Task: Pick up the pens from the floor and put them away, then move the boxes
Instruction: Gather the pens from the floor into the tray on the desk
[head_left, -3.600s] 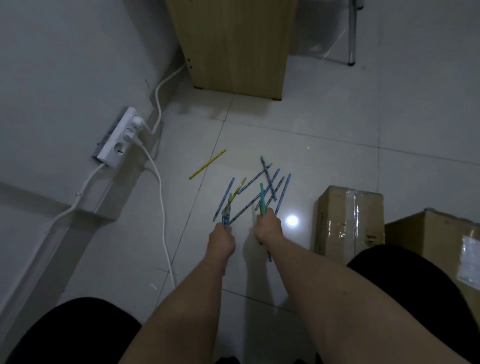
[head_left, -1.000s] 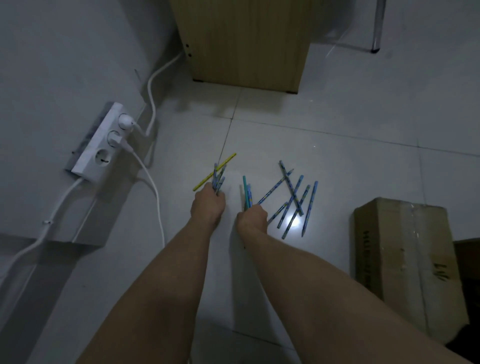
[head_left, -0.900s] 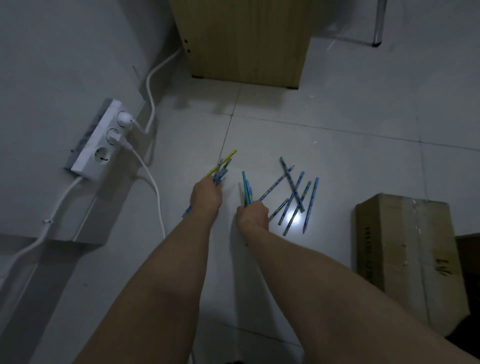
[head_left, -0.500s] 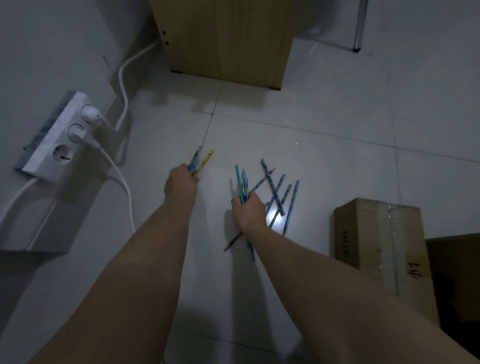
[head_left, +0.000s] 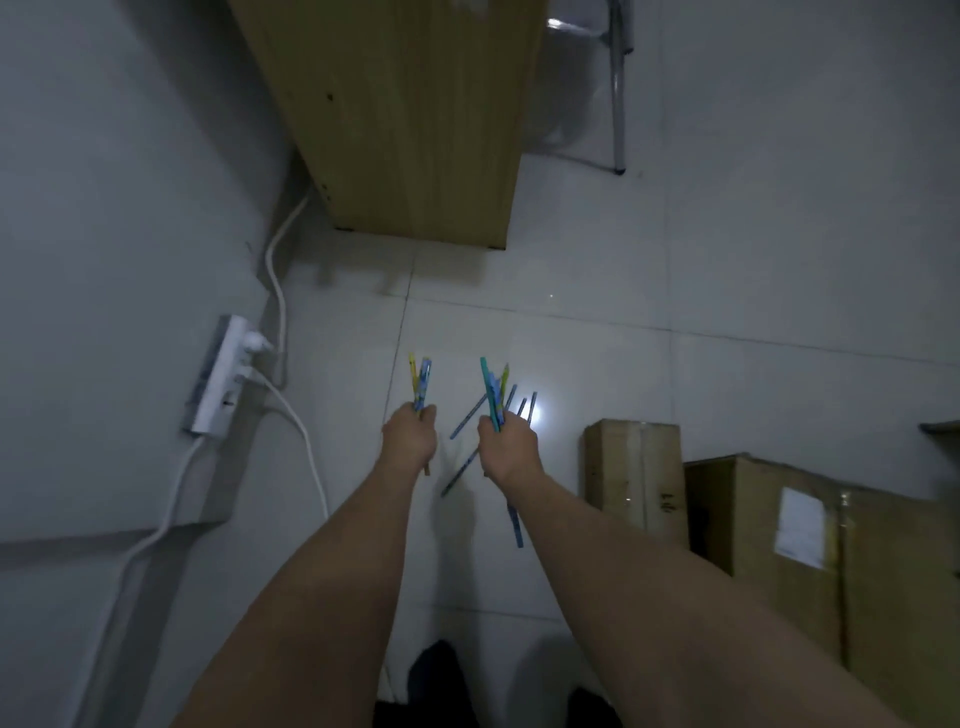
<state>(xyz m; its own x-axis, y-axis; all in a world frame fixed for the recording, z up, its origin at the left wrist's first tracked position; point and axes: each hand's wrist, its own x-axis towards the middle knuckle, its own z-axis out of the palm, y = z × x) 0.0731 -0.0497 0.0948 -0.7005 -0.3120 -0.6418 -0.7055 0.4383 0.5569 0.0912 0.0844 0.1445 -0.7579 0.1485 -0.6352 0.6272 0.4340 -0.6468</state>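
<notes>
My left hand (head_left: 408, 435) grips a small bunch of pens (head_left: 421, 382), blue ones with a yellow one, pointing up and away. My right hand (head_left: 506, 447) grips a larger bunch of blue and teal pens (head_left: 493, 389), whose ends stick out above and below the fist. A few blue pens (head_left: 522, 405) still show just beyond the right hand, by a bright glare spot on the tile; whether they lie on the floor or are held I cannot tell. Two cardboard boxes stand at the right: a small one (head_left: 636, 478) and a bigger one (head_left: 831, 566).
A wooden cabinet (head_left: 410, 114) stands ahead against the wall. A white power strip (head_left: 215, 382) with plugged cables (head_left: 301, 431) hangs on the left wall. A metal chair leg (head_left: 617, 104) is at the top right. My dark shoes (head_left: 441, 686) show at the bottom.
Both hands have lifted with their pen bunches and the view has risen. The yellow pen is now in the left hand. Fewer pens remain spread on the floor.
</notes>
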